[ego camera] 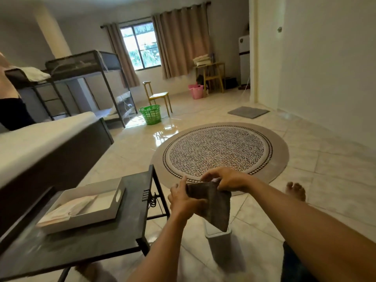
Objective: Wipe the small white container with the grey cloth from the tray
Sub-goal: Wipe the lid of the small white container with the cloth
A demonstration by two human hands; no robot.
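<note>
Both hands hold a dark grey cloth [215,206] in the air to the right of the side table. My left hand [184,200] grips its left edge from below, and my right hand [225,180] pinches its top edge. The cloth hangs down in a folded point. Directly beneath it on the floor stands the small white container [220,244], its top partly hidden by the cloth's tip. The white tray [116,206] sits on the dark side table and holds a pale folded cloth [69,208].
The dark side table [105,239] is at my lower left, a bed [40,143] beyond it. A round patterned rug [219,149] lies ahead. My bare foot [296,191] rests on the tiles. A green basket [151,114] and yellow chair [157,96] stand farther off.
</note>
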